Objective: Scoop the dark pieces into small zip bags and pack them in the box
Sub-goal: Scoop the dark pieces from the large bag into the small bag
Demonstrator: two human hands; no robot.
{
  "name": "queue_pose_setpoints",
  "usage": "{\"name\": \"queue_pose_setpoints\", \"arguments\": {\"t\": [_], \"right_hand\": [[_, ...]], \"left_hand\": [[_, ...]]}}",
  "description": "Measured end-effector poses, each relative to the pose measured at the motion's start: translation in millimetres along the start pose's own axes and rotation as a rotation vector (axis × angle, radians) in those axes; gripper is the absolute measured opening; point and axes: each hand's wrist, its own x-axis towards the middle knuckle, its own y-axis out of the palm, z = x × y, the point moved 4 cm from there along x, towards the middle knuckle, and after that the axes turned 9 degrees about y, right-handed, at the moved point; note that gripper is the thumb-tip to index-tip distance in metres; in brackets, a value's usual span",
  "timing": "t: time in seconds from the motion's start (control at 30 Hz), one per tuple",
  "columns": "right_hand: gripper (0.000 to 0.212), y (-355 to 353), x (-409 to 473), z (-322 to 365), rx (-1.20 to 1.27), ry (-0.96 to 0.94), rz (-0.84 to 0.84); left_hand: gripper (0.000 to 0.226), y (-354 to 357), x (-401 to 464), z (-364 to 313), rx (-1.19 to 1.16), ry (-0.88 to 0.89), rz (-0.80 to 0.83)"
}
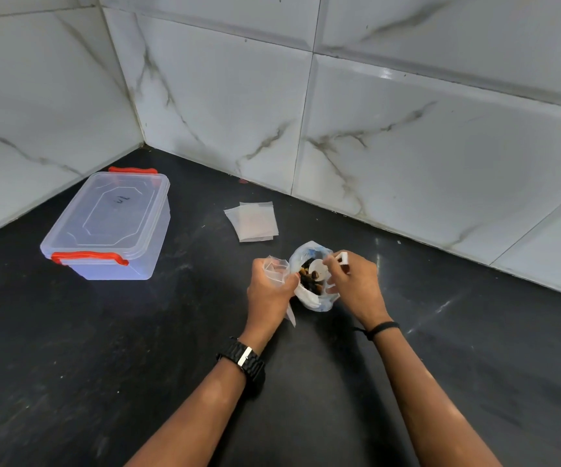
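Dark pieces (307,281) sit in an open plastic bag (316,299) on the black worktop (440,348). Right hand (356,284) pinches a white scoop (319,268), bowl inside the bag's mouth. Left hand (269,289), touching the bag's left side, grips a small zip bag (277,266), mouth up. Spare zip bags (253,221) lie just behind the bag. Clear box (107,227), lid on, red latches, well left of the bag, near the tiled corner.

One lidded box (107,227), one scoop (319,268), perhaps three loose zip bags (253,220), two hands (270,286).
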Motion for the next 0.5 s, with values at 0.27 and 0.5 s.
{"name": "queue_pose_setpoints", "arguments": {"t": [0.27, 0.5], "right_hand": [[0.026, -1.2, -7.5, -2.6, 0.092, 0.083, -0.009], [0.020, -1.7, -10.1, -7.2, 0.354, 0.225, -0.046]], "left_hand": [[0.037, -1.4, -3.7, -4.0, 0.023, 0.042, 0.064], [0.039, -4.4, -6.2, -8.7, 0.049, 0.065, 0.061]]}}
